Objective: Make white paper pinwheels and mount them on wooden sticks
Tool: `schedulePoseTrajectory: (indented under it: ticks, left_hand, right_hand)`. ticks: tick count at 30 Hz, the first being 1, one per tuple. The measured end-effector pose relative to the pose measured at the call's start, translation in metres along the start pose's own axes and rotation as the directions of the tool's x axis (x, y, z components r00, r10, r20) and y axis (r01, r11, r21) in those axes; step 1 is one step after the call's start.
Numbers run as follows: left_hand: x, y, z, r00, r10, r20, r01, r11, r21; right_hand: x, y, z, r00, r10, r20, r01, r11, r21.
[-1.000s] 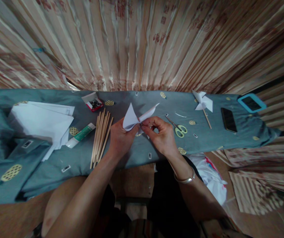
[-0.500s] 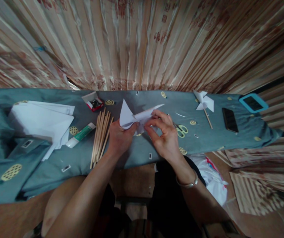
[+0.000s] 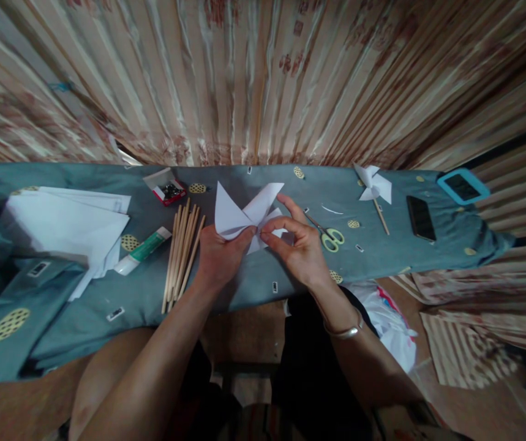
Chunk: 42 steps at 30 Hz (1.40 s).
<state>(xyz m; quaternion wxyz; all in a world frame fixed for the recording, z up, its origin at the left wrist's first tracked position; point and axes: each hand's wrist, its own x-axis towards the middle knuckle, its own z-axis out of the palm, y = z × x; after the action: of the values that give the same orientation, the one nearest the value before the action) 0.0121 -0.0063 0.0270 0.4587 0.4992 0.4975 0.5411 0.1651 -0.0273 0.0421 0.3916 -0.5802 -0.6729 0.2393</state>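
Note:
A white paper pinwheel (image 3: 259,203) with pointed, curled blades is held over the middle of the table. My left hand (image 3: 223,252) grips it from the left, thumb pressed near its centre. My right hand (image 3: 296,242) pinches at the centre from the right, thumb and index finger together, other fingers raised; whether something small sits in that pinch cannot be seen. Just left of my left hand lies a bundle of thin wooden sticks (image 3: 180,254). Green-handled scissors (image 3: 331,239) rest to the right of my right hand.
On the patterned cloth (image 3: 239,294) lie white paper sheets (image 3: 70,220), a green-and-white tube (image 3: 143,250) and an open small box (image 3: 167,188) of metal bits. Farther right are a finished pinwheel on a stick (image 3: 375,187), a phone (image 3: 421,217) and a blue-framed device (image 3: 463,186). A curtain (image 3: 244,86) hangs behind.
The paper's right blade now stands up and spreads wider, where my right fingers covered it before. Both right fingertips have come together at the centre. The whole view has shifted slightly.

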Motion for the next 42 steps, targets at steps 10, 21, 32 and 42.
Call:
schedulePoseTrajectory:
  ticks: [10, 21, 32, 42]
  left_hand:
    - [-0.002, -0.005, -0.002, 0.999, 0.040, 0.022, -0.041, 0.998, 0.038]
    - [0.000, -0.013, -0.004, 0.984, 0.162, 0.067, -0.171, 0.974, 0.146]
    - [0.000, -0.012, -0.006, 0.980, 0.125, 0.157, -0.147, 0.980, 0.137]
    - [0.002, -0.010, -0.005, 0.983, 0.033, 0.180, -0.038, 0.999, 0.022]
  right_hand:
    - [0.001, 0.001, 0.003, 1.000, 0.011, -0.003, -0.011, 0.999, 0.037]
    - [0.002, 0.007, 0.003, 0.999, 0.044, 0.018, -0.047, 0.968, 0.246]
    - [0.004, 0.017, -0.002, 0.983, 0.083, 0.164, -0.137, 0.926, 0.352]
    - [0.003, 0.019, 0.002, 0.965, 0.142, 0.222, -0.231, 0.858, 0.459]
